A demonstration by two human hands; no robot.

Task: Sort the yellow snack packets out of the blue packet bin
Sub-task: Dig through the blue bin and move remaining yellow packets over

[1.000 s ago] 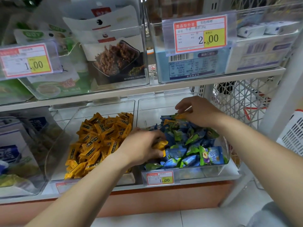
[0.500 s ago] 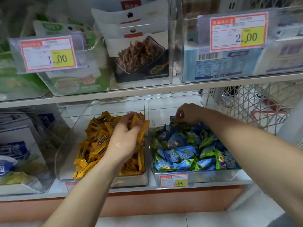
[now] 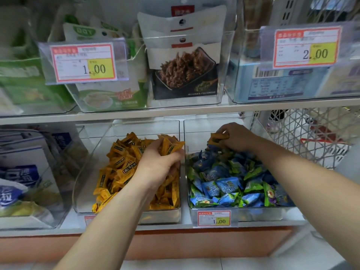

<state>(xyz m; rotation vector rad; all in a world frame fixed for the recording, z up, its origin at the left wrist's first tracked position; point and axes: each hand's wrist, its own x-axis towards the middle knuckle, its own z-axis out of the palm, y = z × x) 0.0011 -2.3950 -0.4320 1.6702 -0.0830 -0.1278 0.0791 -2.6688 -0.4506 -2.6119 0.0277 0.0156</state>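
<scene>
Two clear bins sit side by side on the lower shelf. The left bin (image 3: 91,172) is heaped with yellow snack packets (image 3: 120,168). The right bin (image 3: 253,213) is full of blue and green packets (image 3: 224,184). My left hand (image 3: 161,162) hovers over the yellow bin's right side, fingers closed around a few yellow packets (image 3: 169,147). My right hand (image 3: 237,136) is at the back of the blue bin, pinching a yellow packet (image 3: 217,138) lifted just above the blue ones.
Price tags (image 3: 214,218) hang on the bins' fronts. Above is a white shelf board (image 3: 175,112) carrying clear bins of green, black and pale blue boxes. A white wire basket (image 3: 311,137) stands to the right. Blue and white bags (image 3: 23,172) fill the left bin.
My left hand carried yellow packets from the blue bin leftward over the yellow bin. My right hand stayed at the back of the blue bin and now lifts a yellow packet clear.
</scene>
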